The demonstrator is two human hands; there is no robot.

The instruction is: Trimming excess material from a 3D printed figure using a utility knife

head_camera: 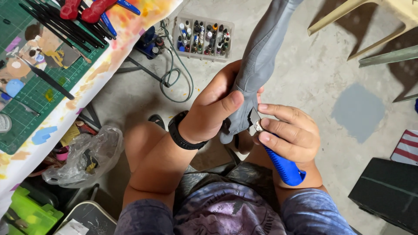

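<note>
My left hand (217,106) grips the lower end of a long grey sculpted piece (261,52) that rises toward the top of the view. A black wristwatch (179,132) sits on that wrist. My right hand (289,132) is closed around a craft knife with a blue handle (285,167). Its small blade (254,118) rests against the grey piece's edge just below my left thumb. Both hands are held over my lap.
A table with a green cutting mat (41,82), black brushes and red-handled pliers (85,8) stands at the left. A clear box of small paint bottles (202,37) and a coiled cable (174,74) lie on the concrete floor. A plastic bag (87,156) hangs below the table. A black box (387,193) sits right.
</note>
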